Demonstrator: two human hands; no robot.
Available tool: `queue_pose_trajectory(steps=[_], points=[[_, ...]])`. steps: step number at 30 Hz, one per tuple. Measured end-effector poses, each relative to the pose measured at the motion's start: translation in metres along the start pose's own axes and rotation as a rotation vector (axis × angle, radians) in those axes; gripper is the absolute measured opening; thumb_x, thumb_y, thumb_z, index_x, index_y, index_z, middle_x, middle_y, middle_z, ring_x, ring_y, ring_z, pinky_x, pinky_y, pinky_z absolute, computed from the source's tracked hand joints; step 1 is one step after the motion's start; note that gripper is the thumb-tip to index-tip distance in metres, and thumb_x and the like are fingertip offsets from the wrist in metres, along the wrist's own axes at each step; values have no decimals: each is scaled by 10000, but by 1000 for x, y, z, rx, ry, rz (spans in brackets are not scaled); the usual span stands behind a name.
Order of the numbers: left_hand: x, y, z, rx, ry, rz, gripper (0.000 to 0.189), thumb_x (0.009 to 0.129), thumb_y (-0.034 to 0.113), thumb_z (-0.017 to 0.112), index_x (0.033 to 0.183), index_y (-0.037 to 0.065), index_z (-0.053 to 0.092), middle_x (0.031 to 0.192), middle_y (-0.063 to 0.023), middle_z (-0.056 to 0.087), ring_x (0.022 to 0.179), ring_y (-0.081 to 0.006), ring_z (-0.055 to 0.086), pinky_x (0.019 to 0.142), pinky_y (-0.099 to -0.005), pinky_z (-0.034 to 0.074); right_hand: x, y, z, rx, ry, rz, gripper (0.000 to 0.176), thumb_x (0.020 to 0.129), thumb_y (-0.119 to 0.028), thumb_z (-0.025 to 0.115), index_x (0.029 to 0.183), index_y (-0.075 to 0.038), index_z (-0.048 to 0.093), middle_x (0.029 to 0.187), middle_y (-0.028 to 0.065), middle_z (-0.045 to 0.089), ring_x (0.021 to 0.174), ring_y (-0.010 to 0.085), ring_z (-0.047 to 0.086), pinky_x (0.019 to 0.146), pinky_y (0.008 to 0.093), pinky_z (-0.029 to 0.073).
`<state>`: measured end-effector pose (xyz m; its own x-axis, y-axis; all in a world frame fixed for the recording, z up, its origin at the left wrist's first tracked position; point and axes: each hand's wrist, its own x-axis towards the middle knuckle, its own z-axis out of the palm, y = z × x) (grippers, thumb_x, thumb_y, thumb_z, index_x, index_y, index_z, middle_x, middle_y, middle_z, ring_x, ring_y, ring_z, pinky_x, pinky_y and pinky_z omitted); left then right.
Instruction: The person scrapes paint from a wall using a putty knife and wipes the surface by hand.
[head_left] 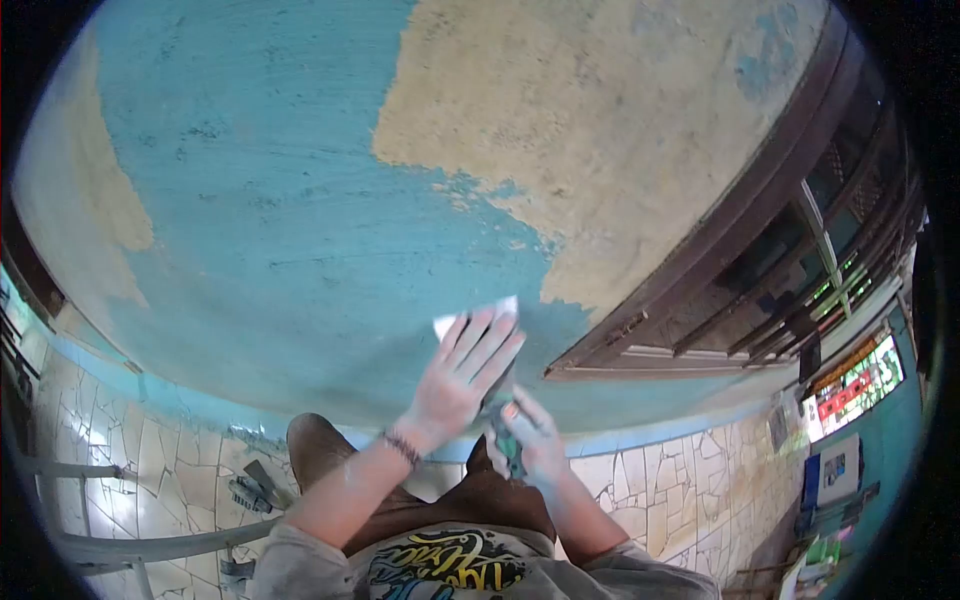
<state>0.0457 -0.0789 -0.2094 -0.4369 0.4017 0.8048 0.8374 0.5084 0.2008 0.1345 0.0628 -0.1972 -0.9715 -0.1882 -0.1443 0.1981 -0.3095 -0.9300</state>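
Observation:
My left hand [455, 375], dusted white, lies with its fingers stretched over a white sheet or pad [506, 308] against the blue painted wall [300, 230]. The sheet's edges show beyond the fingertips. Below and to the right, my right hand [530, 440] is wrapped round a dark green handled tool [505, 440]; a thin dark part of it rises toward the wall, partly hidden by my left hand. Above both hands, beige patches [520, 100] show where the wall is not blue.
A dark wooden window frame [690, 290] with bars is at the right. A grey metal rail [160, 545] stands at lower left, near a flat-bladed tool [265, 482] on the cracked-tile floor [650, 490]. Shelves with papers [835, 470] are at far right.

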Motion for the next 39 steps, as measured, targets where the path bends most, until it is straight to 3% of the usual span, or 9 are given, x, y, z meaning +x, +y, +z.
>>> queue_pose_trajectory(steps=[4,7,12,18,25,29,32,37,39], points=[[-78,24,17,-235,-377,-143,547,742,161,653,1270,75,536,1378,-160,448,1304,-336,390,1107,-488,267,-49,49,-33,15,86,317,439,918,-149,563,1310,-54,391,774,31,538,450,95,479,355,230,378],[-65,14,7,-333,-334,-28,580,717,139,685,1271,78,527,1391,-159,432,1310,-343,378,1106,-493,268,-69,64,-39,-185,123,264,465,861,-33,577,1287,-44,390,774,30,542,457,96,480,354,232,374],[69,1,-56,191,238,18,673,803,242,650,1382,29,383,1482,-203,267,1385,-404,194,1118,-544,146,-78,67,-48,-257,112,194,601,804,36,557,1355,-43,332,966,57,560,640,98,527,514,228,442],[59,-24,-2,464,116,-64,714,867,361,565,1432,26,284,1515,-180,194,1416,-372,84,1127,-533,22,-86,68,-57,-84,153,202,542,837,0,546,1344,-63,363,1028,60,577,676,94,539,504,222,444],[-45,14,34,151,-277,-148,549,807,180,641,1304,21,471,1439,-174,356,1349,-352,303,1108,-514,208,-99,57,-84,-199,268,218,584,818,6,597,1369,-80,424,979,47,566,678,91,538,502,220,443],[-66,48,47,-139,-93,-282,474,763,42,588,1229,-14,524,1366,-216,436,1279,-372,405,1073,-506,291,-93,48,-101,-423,255,3,526,805,7,634,1311,-35,496,889,38,563,650,102,543,555,249,485],[-40,80,42,-227,-41,-256,518,731,-10,545,1248,0,515,1371,-248,417,1288,-411,382,1073,-524,280,-81,21,-101,-316,244,-75,447,812,-1,646,1245,-4,536,1014,73,573,781,134,597,642,263,530],[10,87,50,-124,-1,-22,569,765,84,570,1317,23,447,1436,-245,333,1334,-427,306,1087,-575,200,-72,-60,-86,-366,219,-411,329,817,-20,650,1126,52,566,1001,124,621,859,194,633,669,284,548],[40,86,55,-96,111,57,568,775,137,590,1314,27,449,1431,-248,343,1329,-431,314,1082,-579,210,-70,-106,-52,-136,267,-460,284,813,-59,665,1050,72,579,953,158,630,893,187,625,689,263,534]])
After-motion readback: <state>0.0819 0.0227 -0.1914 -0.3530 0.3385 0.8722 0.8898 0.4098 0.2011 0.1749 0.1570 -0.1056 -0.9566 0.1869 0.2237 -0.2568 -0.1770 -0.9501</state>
